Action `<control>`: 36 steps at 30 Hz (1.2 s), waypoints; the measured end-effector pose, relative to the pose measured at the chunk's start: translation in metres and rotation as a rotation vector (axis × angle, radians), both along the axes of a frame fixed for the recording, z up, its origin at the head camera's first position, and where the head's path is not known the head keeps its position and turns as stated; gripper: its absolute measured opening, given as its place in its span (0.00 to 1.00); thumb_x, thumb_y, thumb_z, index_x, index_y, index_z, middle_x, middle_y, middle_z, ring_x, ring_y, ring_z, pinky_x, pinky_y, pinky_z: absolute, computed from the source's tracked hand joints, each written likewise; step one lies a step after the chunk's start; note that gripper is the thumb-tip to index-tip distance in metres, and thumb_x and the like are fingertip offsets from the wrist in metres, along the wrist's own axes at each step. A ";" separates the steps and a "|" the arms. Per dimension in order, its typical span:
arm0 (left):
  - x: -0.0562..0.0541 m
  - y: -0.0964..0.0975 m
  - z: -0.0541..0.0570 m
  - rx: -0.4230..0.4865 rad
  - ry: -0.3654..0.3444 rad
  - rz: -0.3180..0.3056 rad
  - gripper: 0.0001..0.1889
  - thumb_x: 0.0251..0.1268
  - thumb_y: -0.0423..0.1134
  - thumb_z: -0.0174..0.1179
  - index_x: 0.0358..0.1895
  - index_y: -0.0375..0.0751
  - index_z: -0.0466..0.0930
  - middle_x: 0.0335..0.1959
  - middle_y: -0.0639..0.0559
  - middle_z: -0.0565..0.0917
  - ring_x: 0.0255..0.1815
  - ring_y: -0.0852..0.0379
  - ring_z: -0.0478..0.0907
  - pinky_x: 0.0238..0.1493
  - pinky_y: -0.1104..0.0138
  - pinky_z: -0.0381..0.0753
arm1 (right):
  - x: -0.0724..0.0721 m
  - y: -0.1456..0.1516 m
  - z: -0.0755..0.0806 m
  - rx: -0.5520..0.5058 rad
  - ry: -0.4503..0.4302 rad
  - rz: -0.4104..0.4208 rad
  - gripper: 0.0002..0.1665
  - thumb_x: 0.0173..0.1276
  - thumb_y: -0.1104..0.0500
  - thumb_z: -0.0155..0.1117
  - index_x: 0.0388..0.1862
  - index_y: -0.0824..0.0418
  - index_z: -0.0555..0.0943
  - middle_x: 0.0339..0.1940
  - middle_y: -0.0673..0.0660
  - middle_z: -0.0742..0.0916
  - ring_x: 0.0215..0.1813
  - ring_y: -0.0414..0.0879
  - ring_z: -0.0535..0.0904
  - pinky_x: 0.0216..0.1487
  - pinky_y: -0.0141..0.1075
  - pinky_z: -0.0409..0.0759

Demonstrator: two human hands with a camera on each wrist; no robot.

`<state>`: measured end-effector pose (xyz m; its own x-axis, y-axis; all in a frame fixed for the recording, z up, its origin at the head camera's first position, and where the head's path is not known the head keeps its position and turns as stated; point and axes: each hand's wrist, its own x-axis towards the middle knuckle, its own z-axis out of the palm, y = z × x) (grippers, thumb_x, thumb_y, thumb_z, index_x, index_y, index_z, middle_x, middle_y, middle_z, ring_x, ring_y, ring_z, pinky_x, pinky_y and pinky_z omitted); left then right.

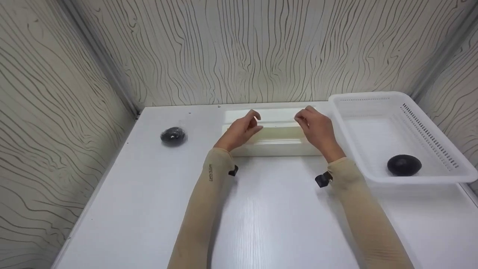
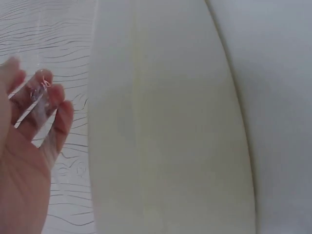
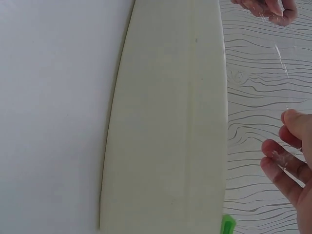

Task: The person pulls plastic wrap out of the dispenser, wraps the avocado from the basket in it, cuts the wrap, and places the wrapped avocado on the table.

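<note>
A clear plastic film point(image 3: 282, 61) shows as faint glints between the two hands, in front of the far wall. My left hand point(image 1: 241, 130) holds it with bent fingers above the left part of a long whitish box point(image 1: 276, 150). In the left wrist view, the film lies across those fingers. Over the box's right part, my right hand point(image 1: 317, 127) pinches the film, thumb close to forefinger, with crumpled film at the other fingers. The box has an open, trough-like top, and its plain front wall fills the middle of both wrist views.
At left on the white table point(image 1: 149, 209) lies a black egg-shaped thing point(image 1: 173, 136) in shiny clear wrap. A white plastic basket point(image 1: 373, 175) stands at right, holding a black egg-shaped thing point(image 1: 404, 165). A green piece point(image 3: 227, 224) shows beside the box. Patterned walls enclose the table.
</note>
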<state>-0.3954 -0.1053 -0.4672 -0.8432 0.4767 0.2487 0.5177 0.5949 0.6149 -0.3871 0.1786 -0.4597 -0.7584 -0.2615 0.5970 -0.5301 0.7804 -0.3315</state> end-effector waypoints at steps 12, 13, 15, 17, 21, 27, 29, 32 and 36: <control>0.000 -0.017 -0.009 -0.137 0.026 0.152 0.03 0.78 0.39 0.60 0.49 0.48 0.80 0.45 0.56 0.83 0.47 0.60 0.80 0.52 0.66 0.83 | 0.001 0.002 0.004 0.000 -0.023 0.007 0.04 0.75 0.62 0.66 0.41 0.62 0.86 0.32 0.57 0.82 0.30 0.48 0.73 0.31 0.38 0.68; 0.000 -0.018 -0.009 -0.118 0.027 0.160 0.03 0.79 0.39 0.58 0.49 0.49 0.79 0.46 0.55 0.84 0.48 0.59 0.81 0.53 0.65 0.84 | 0.002 0.002 0.005 -0.001 -0.022 0.010 0.05 0.75 0.62 0.66 0.41 0.62 0.86 0.32 0.57 0.82 0.30 0.48 0.73 0.31 0.38 0.68; 0.000 -0.021 -0.009 -0.078 0.034 0.167 0.03 0.80 0.40 0.56 0.50 0.49 0.77 0.46 0.55 0.86 0.48 0.59 0.83 0.52 0.64 0.84 | 0.002 0.002 0.005 0.004 -0.020 0.014 0.05 0.75 0.61 0.66 0.41 0.62 0.86 0.32 0.57 0.82 0.30 0.48 0.73 0.31 0.38 0.68; 0.001 -0.023 -0.007 -0.048 0.053 0.171 0.03 0.81 0.41 0.55 0.49 0.49 0.76 0.45 0.55 0.87 0.45 0.60 0.84 0.49 0.64 0.85 | 0.003 0.002 0.006 0.011 -0.019 0.013 0.05 0.75 0.61 0.67 0.41 0.62 0.86 0.32 0.57 0.82 0.30 0.48 0.73 0.31 0.39 0.68; 0.004 -0.026 -0.004 -0.018 0.122 0.179 0.03 0.79 0.40 0.57 0.48 0.49 0.78 0.42 0.55 0.88 0.42 0.61 0.85 0.46 0.66 0.85 | 0.002 0.002 0.007 0.019 -0.019 0.002 0.06 0.75 0.60 0.67 0.42 0.62 0.86 0.33 0.57 0.83 0.31 0.49 0.74 0.32 0.39 0.69; 0.004 -0.028 -0.001 0.050 0.152 0.189 0.03 0.76 0.38 0.61 0.46 0.49 0.82 0.42 0.56 0.89 0.42 0.63 0.85 0.47 0.69 0.86 | 0.003 0.002 0.009 -0.015 -0.031 -0.002 0.06 0.76 0.60 0.66 0.43 0.62 0.86 0.34 0.58 0.83 0.32 0.48 0.74 0.33 0.39 0.69; 0.004 -0.030 0.003 0.073 0.151 0.176 0.03 0.76 0.37 0.61 0.45 0.48 0.83 0.42 0.56 0.89 0.42 0.62 0.85 0.47 0.68 0.86 | 0.003 0.002 0.011 -0.033 -0.024 -0.003 0.05 0.75 0.61 0.66 0.43 0.62 0.86 0.34 0.58 0.84 0.32 0.49 0.74 0.33 0.39 0.69; 0.005 -0.031 0.008 0.087 0.149 0.153 0.03 0.76 0.37 0.61 0.46 0.47 0.83 0.43 0.55 0.89 0.42 0.62 0.84 0.48 0.67 0.86 | 0.004 0.002 0.013 -0.062 -0.008 0.002 0.04 0.74 0.63 0.67 0.42 0.63 0.86 0.35 0.59 0.84 0.33 0.49 0.75 0.34 0.39 0.70; 0.007 -0.032 0.014 0.095 0.145 0.137 0.04 0.76 0.35 0.61 0.46 0.45 0.84 0.43 0.54 0.89 0.44 0.61 0.85 0.50 0.67 0.86 | 0.005 0.004 0.015 -0.084 0.015 0.024 0.05 0.75 0.62 0.67 0.42 0.63 0.87 0.36 0.59 0.85 0.33 0.48 0.76 0.35 0.37 0.71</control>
